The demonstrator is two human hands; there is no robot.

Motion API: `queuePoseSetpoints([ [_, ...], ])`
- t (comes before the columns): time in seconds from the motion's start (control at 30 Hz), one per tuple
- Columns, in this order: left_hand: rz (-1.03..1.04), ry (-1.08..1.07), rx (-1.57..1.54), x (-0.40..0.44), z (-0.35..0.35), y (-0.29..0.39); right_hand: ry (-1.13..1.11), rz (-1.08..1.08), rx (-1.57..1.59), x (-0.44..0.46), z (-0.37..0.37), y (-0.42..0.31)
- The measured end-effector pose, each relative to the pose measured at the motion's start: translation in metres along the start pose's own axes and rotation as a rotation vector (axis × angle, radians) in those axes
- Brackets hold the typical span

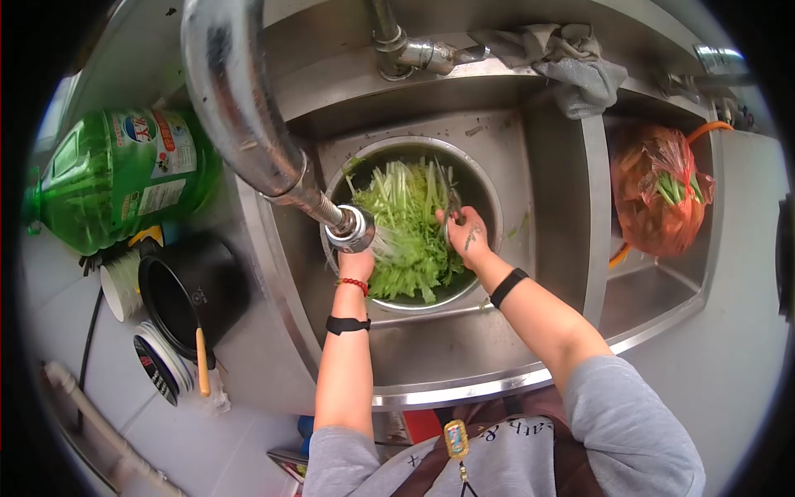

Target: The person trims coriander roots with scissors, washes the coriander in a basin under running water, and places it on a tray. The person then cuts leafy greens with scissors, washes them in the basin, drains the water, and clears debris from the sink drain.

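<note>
A round metal basin stands in the sink, filled with leafy greens whose pale stems point toward the far rim. My right hand is closed at the basin's right side, around what looks like a pair of metal scissors pointing away from me among the greens. My left hand reaches in at the left side, beneath the faucet spout. The spout and the leaves hide its fingers. Water appears to run from the spout onto the greens beside that hand.
The faucet's thick neck arches over the left of the sink. A red plastic bag of vegetables lies in the right basin. A grey rag hangs at the back. A green jug and a black pot stand left.
</note>
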State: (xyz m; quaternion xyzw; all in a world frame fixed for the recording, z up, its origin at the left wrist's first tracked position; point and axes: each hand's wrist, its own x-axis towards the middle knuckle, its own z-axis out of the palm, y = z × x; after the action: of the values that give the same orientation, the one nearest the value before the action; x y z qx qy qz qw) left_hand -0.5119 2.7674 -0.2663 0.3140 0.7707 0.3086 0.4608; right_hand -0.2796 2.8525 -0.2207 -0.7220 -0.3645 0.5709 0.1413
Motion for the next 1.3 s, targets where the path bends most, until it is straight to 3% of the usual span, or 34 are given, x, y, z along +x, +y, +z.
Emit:
queuePoseSetpoints([
  [0.13, 0.164, 0.091, 0.457, -0.02, 0.006, 0.036, 0.085, -0.205, -0.074, -0.009, -0.015, 0.008],
  [0.2, 0.174, 0.166, 0.566, -0.032, 0.011, 0.072, 0.058, -0.204, -0.04, -0.011, -0.019, 0.011],
  [0.37, 0.479, 0.367, 0.865, -0.023, 0.051, 0.111, -0.023, -0.125, 0.096, -0.016, -0.019, 0.02],
  [0.4, 0.423, 0.389, 0.943, -0.021, 0.058, 0.114, -0.038, -0.119, 0.086, -0.018, -0.021, 0.022],
  [0.53, 0.398, 0.343, 0.826, -0.014, 0.052, 0.084, -0.069, -0.097, 0.076, -0.032, -0.033, 0.02],
  [0.67, 0.166, 0.39, 0.637, -0.06, 0.043, 0.105, -0.068, -0.148, 0.118, -0.038, -0.036, 0.023],
  [0.77, 0.52, 0.467, 0.78, -0.047, 0.042, 0.103, -0.051, -0.166, 0.067, -0.041, -0.036, 0.019],
  [1.0, 0.424, 0.368, 0.945, -0.025, 0.059, 0.089, -0.057, -0.222, 0.062, -0.043, -0.055, 0.027],
  [1.1, 0.487, 0.337, 0.625, -0.056, 0.038, 0.082, -0.098, -0.153, 0.136, -0.054, -0.058, 0.027],
  [1.13, 0.516, 0.432, 0.576, -0.069, 0.035, 0.088, -0.114, -0.136, 0.156, -0.058, -0.058, 0.023],
  [1.23, 0.017, 0.115, -0.081, -0.092, 0.029, 0.105, -0.128, -0.165, 0.136, -0.069, -0.059, 0.013],
  [1.27, 0.081, 0.043, -0.264, -0.094, 0.034, 0.101, -0.126, -0.184, 0.11, -0.072, -0.061, 0.012],
  [1.3, 0.052, -0.03, -0.187, -0.093, 0.035, 0.104, -0.13, -0.188, 0.117, -0.073, -0.063, 0.011],
])
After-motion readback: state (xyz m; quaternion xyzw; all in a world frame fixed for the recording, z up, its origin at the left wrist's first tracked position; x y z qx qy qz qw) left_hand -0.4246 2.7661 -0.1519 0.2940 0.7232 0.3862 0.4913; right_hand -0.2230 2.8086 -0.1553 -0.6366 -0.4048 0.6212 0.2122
